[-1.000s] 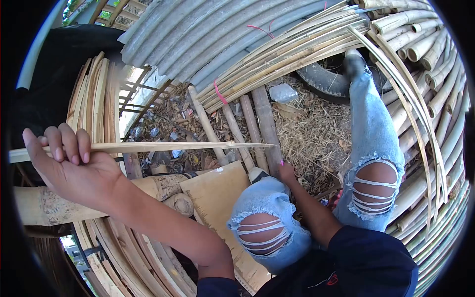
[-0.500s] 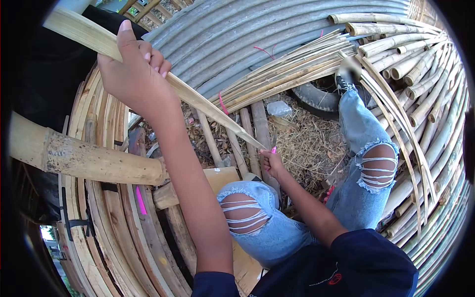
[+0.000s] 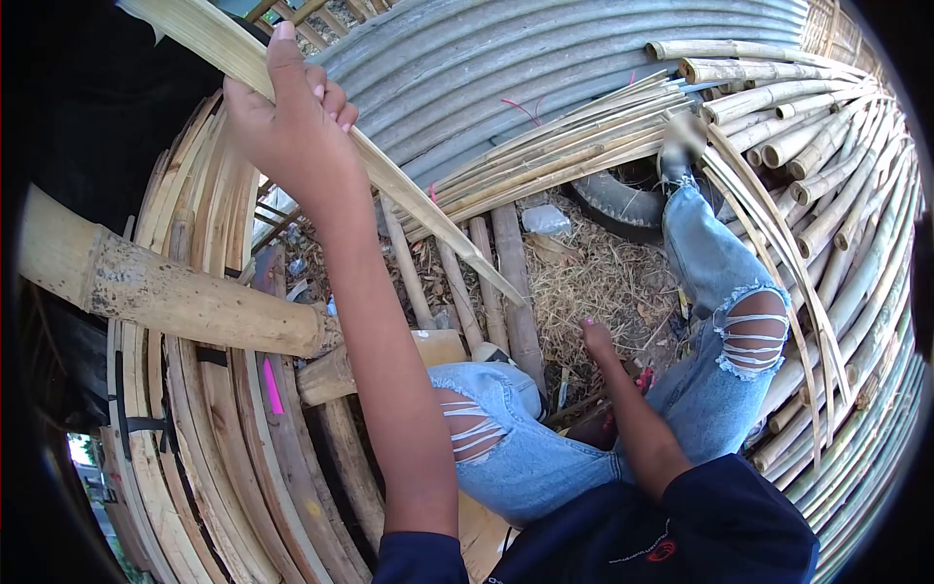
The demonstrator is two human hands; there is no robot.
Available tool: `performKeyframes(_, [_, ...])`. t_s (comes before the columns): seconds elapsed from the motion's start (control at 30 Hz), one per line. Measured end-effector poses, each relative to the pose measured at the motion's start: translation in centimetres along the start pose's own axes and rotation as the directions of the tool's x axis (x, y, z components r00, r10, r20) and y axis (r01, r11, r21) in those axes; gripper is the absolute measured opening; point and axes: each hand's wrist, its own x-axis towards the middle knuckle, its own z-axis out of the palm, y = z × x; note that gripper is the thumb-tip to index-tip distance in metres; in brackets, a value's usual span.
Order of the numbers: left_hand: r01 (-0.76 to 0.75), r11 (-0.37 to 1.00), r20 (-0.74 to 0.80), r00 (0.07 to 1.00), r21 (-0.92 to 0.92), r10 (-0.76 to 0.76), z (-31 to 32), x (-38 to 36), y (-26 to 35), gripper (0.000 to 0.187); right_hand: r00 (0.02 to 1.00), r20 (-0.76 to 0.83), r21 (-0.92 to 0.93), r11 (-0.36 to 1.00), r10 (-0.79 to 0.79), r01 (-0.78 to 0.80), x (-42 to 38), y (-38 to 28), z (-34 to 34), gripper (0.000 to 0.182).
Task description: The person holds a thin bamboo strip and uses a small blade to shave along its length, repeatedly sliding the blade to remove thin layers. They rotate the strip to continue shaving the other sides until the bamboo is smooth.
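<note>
My left hand (image 3: 302, 127) grips a long, pale bamboo strip (image 3: 413, 200) near its upper end, thumb laid along it. The strip slants down to the right, its narrow tip over the littered ground. My right hand (image 3: 597, 339) is apart from the strip, to the right of its tip and low over the dry straw. Its fingers are curled, thumb side up; what they hold is hidden, and I cannot tell what it is. A thin, shiny sliver (image 3: 563, 387) shows below and left of this hand, near my knee.
A thick bamboo pole (image 3: 195, 302) juts in from the left above stacked wooden slats (image 3: 209, 428). Tied bamboo strips (image 3: 564, 146) lie by corrugated metal sheeting (image 3: 438, 78). Whole bamboo poles (image 3: 827, 185) are piled at right. A tire (image 3: 623, 204) lies by my foot.
My right hand has left the strip's lower end and moved down and right. The pink-handled tool seen at it earlier no longer shows. My left hand, with the strip, has shifted slightly right and down.
</note>
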Motion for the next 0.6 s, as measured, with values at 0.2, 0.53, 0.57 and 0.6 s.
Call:
performKeyframes(0.2, [-0.063, 0.993, 0.049, 0.997, 0.097, 0.058, 0.2, 0.5, -0.2, 0.021, 0.968, 0.158, 0.615, 0.786, -0.196, 0.059, -9.0, -16.7, -1.2, 0.048])
performKeyframes(0.53, [-0.076, 0.992, -0.004, 0.997, 0.099, 0.076, -0.2, -0.7, 0.8, 0.022, 0.906, 0.265, 0.647, 0.758, -0.331, 0.088, -14.6, -25.2, -0.1, 0.050])
performKeyframes(0.57, [-0.073, 0.992, -0.013, 0.997, 0.105, 0.075, -0.3, -0.8, 0.9, 0.022, 0.905, 0.267, 0.645, 0.759, -0.330, 0.086, -13.1, -23.6, 1.4, 0.050])
performKeyframes(0.6, [-0.072, 0.991, -0.022, 0.997, 0.110, 0.075, -0.3, -0.9, 1.0, 0.022, 0.933, 0.231, 0.631, 0.772, -0.275, 0.072, -10.9, -21.4, 3.1, 0.050])
